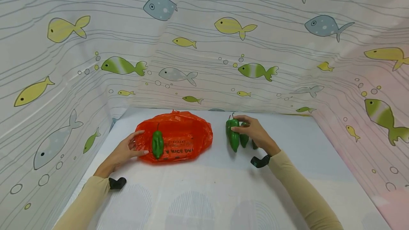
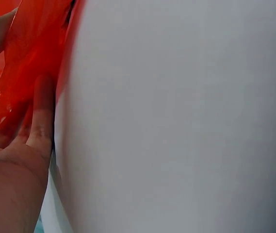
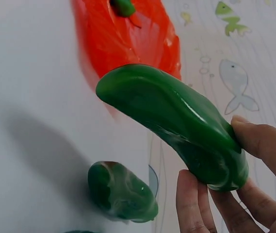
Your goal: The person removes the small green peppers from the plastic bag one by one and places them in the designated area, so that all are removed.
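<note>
My right hand (image 1: 254, 132) grips a long glossy green pepper (image 1: 234, 137) near its stem end, between thumb and fingers. In the right wrist view, the held pepper (image 3: 171, 126) is raised above the white surface. Beside it lie more green peppers (image 1: 244, 139), partly covered by my hand. My left hand (image 1: 127, 148) holds the left edge of a red plastic bag (image 1: 188, 127); in the left wrist view, some fingers (image 2: 43, 109) show through or against its thin film. On the bag lies a wrinkled green pepper (image 1: 157, 144) with its stem pointing away.
The white tabletop (image 1: 198, 187) stretches in front of the bag and peppers. Behind and at both sides stands a fish-patterned curtain (image 1: 198, 59). A black strap mount (image 1: 117, 183) sits on my left wrist, another black mount (image 1: 260, 161) on my right.
</note>
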Tool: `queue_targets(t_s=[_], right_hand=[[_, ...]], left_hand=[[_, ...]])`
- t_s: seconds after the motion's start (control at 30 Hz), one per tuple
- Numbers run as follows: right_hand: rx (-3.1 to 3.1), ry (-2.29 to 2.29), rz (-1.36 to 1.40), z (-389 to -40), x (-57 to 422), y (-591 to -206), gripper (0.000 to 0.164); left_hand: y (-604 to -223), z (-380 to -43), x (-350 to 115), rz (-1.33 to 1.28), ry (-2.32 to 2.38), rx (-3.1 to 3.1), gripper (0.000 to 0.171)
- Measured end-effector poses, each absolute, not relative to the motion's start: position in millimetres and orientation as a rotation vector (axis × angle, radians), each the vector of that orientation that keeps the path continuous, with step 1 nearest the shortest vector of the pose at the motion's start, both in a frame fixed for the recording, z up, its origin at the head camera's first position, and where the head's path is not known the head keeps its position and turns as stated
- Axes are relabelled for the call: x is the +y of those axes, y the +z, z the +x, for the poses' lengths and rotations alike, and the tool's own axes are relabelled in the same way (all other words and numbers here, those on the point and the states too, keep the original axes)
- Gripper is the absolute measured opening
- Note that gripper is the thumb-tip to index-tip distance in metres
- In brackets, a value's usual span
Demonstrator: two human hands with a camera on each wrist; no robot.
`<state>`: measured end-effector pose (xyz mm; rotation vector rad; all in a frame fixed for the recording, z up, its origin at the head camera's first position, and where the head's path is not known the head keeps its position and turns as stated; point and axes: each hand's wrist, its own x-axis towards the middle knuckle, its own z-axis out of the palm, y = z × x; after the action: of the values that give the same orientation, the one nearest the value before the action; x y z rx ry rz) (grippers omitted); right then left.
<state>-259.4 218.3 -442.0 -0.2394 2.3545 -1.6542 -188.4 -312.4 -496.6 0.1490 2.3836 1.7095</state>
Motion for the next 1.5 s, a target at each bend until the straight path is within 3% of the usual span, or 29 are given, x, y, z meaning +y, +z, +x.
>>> queue_targets(t_s=[1.07,1.5], right_hand=[[2.353,-1.717,-0.166,-250,277,-451,0.070],[2.413,-1.708,-0.099,-252,306,-461,0.078]], left_hand=[[-503,-186,-314,0.154,1.743,2.361,0.092],[-499,-188,-314,0.182,1.717,2.399,0.092]])
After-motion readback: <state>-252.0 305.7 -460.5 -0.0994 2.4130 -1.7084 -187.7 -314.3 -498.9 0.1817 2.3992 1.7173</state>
